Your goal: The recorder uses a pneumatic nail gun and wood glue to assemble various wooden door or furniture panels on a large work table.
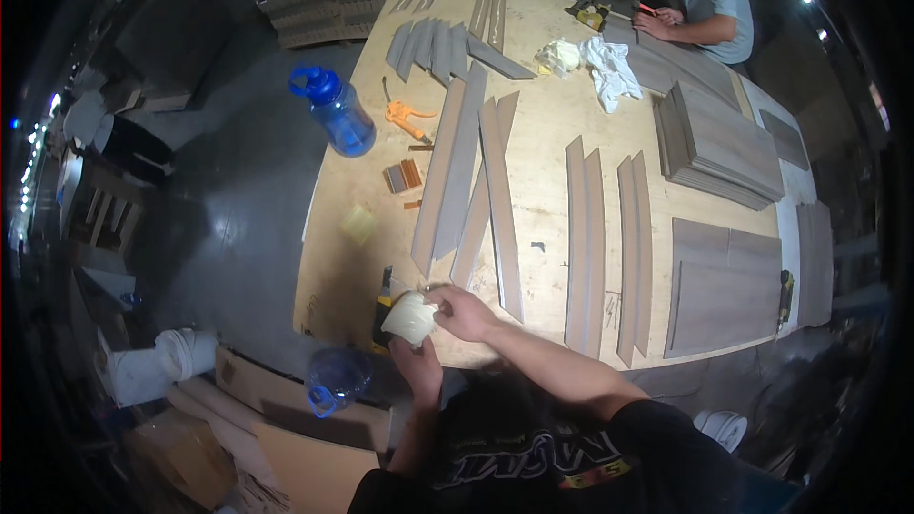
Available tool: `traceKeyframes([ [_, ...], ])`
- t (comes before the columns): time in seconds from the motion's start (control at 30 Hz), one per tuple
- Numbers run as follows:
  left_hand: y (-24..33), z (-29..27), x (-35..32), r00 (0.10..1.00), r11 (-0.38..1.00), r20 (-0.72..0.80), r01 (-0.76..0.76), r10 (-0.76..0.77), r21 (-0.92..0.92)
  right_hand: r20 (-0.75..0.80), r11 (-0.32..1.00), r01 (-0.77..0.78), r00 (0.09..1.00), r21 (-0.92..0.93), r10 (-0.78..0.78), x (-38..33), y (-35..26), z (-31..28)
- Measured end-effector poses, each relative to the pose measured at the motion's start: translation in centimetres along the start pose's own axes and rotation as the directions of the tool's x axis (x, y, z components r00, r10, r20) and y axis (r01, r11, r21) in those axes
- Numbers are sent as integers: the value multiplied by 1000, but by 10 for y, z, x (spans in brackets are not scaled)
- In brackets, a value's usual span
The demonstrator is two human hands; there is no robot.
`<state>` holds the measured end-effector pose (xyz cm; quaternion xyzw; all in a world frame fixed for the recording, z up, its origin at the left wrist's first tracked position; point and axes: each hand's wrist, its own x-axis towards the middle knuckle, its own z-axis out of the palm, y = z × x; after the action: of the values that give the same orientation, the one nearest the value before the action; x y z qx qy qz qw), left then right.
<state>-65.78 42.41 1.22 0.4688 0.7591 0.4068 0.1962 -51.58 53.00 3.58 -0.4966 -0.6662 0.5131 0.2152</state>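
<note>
Where fingers (pixel 444 302) grip, a cream bundle (pixel 411 319) lies between.

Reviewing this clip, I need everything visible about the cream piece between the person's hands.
The cream piece is pale, with a bulging, faintly shiny face and a roughly squarish outline; its material and exact tilt are unclear. It appears over the near left part of the table. The grip of the left hand holds its lower edge, and the fingers of the right hand are at its upper right edge.
</note>
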Motion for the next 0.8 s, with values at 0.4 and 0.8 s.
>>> traceKeyframes([
  [0.4,42,-39,151,864,983,503,-93,2,156,-314,951,-258,900,172,301,5,22,-182],
  [0.8,185,198,351,804,944,501,-223,319,-243,-560,789,-351,829,-505,10,258,47,-372],
])
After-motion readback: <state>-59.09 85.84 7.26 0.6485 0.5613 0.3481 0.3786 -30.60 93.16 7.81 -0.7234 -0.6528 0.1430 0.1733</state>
